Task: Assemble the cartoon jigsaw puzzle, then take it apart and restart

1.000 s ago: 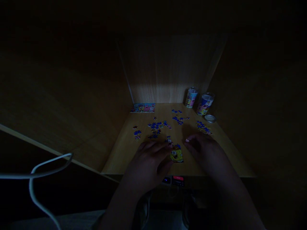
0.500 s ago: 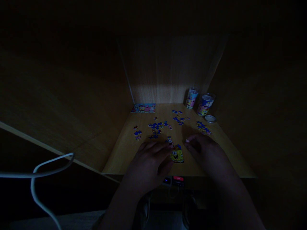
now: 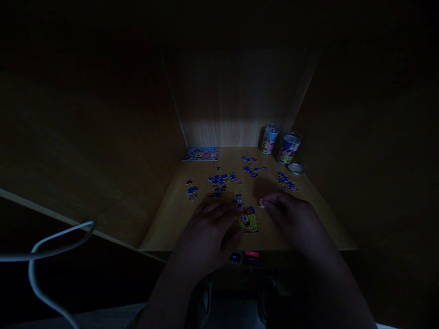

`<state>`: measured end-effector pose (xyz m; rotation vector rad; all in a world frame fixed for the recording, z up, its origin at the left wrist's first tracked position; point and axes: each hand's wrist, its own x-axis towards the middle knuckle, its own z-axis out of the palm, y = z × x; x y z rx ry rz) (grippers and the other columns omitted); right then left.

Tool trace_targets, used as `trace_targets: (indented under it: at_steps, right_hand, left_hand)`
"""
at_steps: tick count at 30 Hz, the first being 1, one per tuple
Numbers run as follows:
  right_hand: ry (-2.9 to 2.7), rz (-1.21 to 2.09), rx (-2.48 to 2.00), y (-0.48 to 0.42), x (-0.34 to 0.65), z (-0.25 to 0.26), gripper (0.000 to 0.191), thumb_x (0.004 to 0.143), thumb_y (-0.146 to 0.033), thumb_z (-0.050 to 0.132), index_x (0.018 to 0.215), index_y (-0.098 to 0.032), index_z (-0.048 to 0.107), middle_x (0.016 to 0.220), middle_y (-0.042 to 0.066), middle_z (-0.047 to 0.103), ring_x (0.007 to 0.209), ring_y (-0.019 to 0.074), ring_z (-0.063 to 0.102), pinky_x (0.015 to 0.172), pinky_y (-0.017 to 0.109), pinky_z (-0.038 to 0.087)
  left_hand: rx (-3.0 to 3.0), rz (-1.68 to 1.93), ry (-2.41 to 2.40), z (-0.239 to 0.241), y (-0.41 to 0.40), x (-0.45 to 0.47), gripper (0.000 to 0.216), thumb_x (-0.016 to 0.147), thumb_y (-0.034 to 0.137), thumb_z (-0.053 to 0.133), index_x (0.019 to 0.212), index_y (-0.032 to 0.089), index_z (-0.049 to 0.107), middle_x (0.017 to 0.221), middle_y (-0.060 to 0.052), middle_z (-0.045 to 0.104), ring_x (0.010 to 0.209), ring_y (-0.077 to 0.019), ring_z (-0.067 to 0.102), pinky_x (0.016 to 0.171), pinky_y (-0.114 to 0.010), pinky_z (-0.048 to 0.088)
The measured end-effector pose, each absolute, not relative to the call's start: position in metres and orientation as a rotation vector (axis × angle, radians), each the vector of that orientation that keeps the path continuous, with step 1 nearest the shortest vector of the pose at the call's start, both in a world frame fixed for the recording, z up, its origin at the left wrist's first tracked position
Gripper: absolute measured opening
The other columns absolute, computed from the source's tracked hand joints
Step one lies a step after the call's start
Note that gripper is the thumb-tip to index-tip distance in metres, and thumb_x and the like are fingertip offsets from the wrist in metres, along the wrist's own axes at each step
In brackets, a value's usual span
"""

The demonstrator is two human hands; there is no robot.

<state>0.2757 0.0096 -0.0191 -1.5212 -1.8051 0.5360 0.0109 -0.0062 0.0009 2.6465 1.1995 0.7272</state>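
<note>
A partly joined jigsaw puzzle (image 3: 248, 220) with a yellow cartoon face lies near the board's front edge. My left hand (image 3: 209, 230) rests at its left side, fingers stretched out and thumb apart, the fingertips touching or just over its upper left edge. A small group of joined pieces (image 3: 239, 200) sticks out beyond those fingertips. To the right of the puzzle, my right hand (image 3: 291, 212) pinches a small puzzle piece (image 3: 261, 204) with some yellow on it, between thumb and forefinger, a little apart from the puzzle.
Loose puzzle pieces (image 3: 221, 179) lie in several clusters farther back, with more pieces (image 3: 287, 181) at the right. Two printed cans (image 3: 269, 139) and a round lid (image 3: 295, 169) stand back right. A picture card (image 3: 201, 154) lies back left. A white cable (image 3: 37, 274) hangs left.
The piece in my right hand has turned, now showing yellow, and is slightly nearer the puzzle. My left hand stays beside the puzzle. The whole view has shifted a little.
</note>
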Motion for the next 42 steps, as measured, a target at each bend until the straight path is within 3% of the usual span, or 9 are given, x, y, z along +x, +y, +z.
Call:
trace_targets:
  at_steps: [7,20,25,33,39,42]
  right_hand:
    - [-1.631,0.767,-1.461,0.008,0.277,-0.014,0.021,0.101,-0.042,0.066,0.103,-0.028,0.082,0.105,0.003,0.086,0.095,0.0237,0.081,0.088,0.038,0.061]
    - [-1.704,0.744,-1.449,0.011,0.278,-0.017,0.020,0.103,-0.040,0.063,0.104,-0.027,0.079,0.104,0.003,0.084,0.095,0.0225,0.079,0.085,0.036,0.059]
    - [-1.719,0.697,-1.486,0.009,0.276,-0.013,0.020,0.104,-0.041,0.062,0.101,-0.028,0.077,0.100,0.002,0.083,0.090,0.0218,0.078,0.082,0.035,0.057]
    - [-1.607,0.775,-1.355,0.002,0.255,-0.010,0.016,0.103,-0.038,0.065,0.104,-0.027,0.077,0.104,0.004,0.084,0.094,0.0214,0.079,0.086,0.036,0.061]
    - [-1.559,0.872,-1.250,-0.002,0.223,-0.012,0.013,0.101,-0.037,0.070,0.104,-0.027,0.079,0.104,0.003,0.084,0.095,0.0201,0.079,0.087,0.035,0.061]
    - [-1.546,0.908,-1.208,-0.003,0.220,-0.014,0.013,0.100,-0.037,0.072,0.103,-0.028,0.081,0.104,0.003,0.084,0.094,0.0195,0.079,0.086,0.035,0.062]
  left_hand:
    - [2.655,0.749,1.186,0.000,-0.004,0.010,0.041,0.097,0.022,0.075,0.136,0.029,0.069,0.140,-0.004,0.076,0.129,-0.0297,0.069,0.115,-0.059,0.051]
    - [2.661,0.730,1.125,-0.002,-0.002,0.009,0.038,0.099,0.021,0.074,0.135,0.029,0.069,0.142,-0.002,0.075,0.130,-0.0279,0.070,0.117,-0.058,0.051]
    - [2.668,0.788,1.114,-0.002,-0.003,0.008,0.046,0.099,0.023,0.075,0.143,0.031,0.064,0.144,-0.004,0.074,0.131,-0.0291,0.068,0.118,-0.059,0.049]
    - [2.382,1.178,1.307,-0.001,-0.001,0.001,0.017,0.107,0.020,0.064,0.121,0.026,0.068,0.115,-0.005,0.078,0.107,-0.0241,0.074,0.092,-0.044,0.062]
    - [2.485,1.109,1.145,-0.004,0.001,0.000,0.038,0.099,0.025,0.081,0.134,0.030,0.067,0.123,-0.004,0.078,0.113,-0.0258,0.073,0.099,-0.047,0.059]
    - [2.529,1.117,1.084,-0.005,0.002,0.002,0.041,0.099,0.021,0.081,0.137,0.029,0.067,0.118,-0.003,0.079,0.105,-0.0237,0.073,0.095,-0.044,0.058]
